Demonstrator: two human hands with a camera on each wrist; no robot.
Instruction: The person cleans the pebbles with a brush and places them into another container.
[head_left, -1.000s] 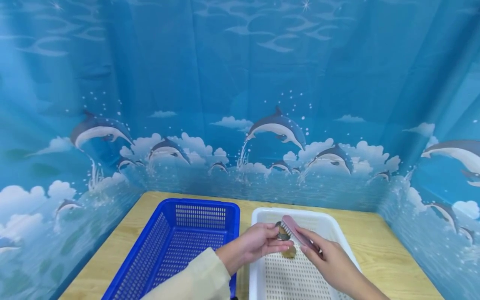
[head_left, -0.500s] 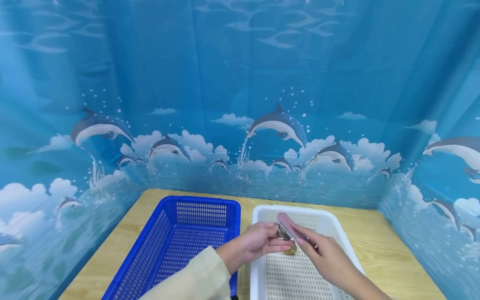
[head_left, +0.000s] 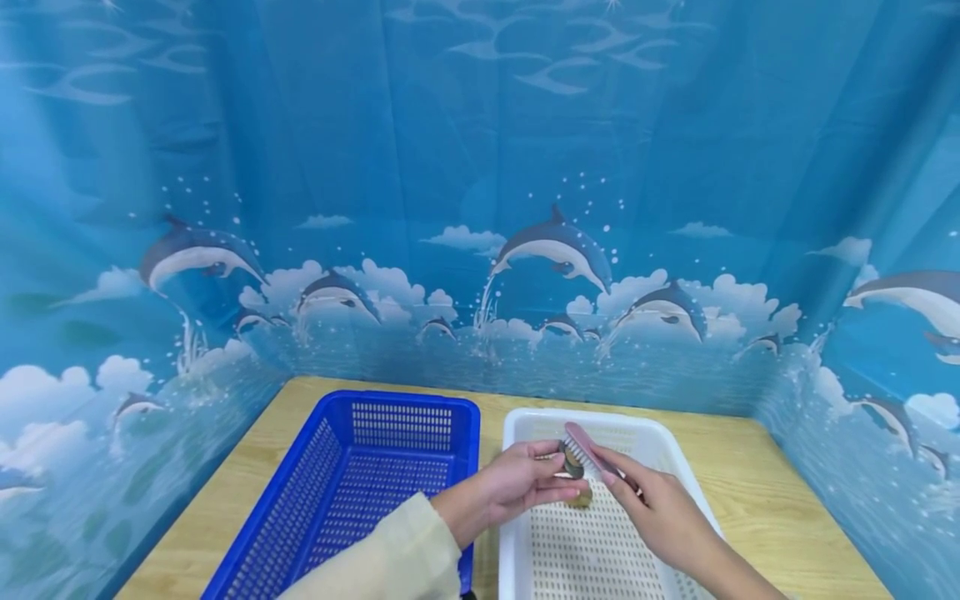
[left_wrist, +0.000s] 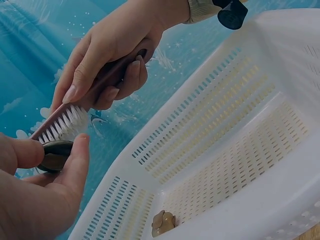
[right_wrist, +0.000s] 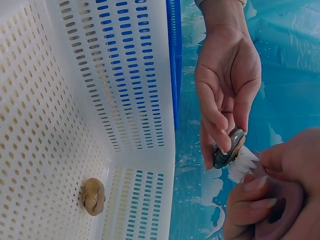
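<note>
Between its thumb and fingers, my left hand (head_left: 517, 483) pinches a small abalone (head_left: 572, 464). Its dark grey-green shell and tan flesh show in the right wrist view. My right hand (head_left: 660, 512) grips the handle of a pink scrub brush (head_left: 581, 442). White bristles (right_wrist: 242, 162) touch the flesh side of the abalone (right_wrist: 227, 148). Both hands are above the white basket (head_left: 517, 550). A tan fleshy lump (right_wrist: 94, 196) lies on the basket's floor near one end wall; in the head view my left fingers partly cover it.
A blue plastic basket (head_left: 405, 398) stands on the wooden table (head_left: 772, 492), left of the white one, with a narrow gap between them. A blue dolphin-print curtain (head_left: 480, 167) encloses the back and sides.
The brush slid towards the upper left over the abalone, then back to the right. More of the abalone's face shows now than half a second ago. The lump and both baskets stayed put.
</note>
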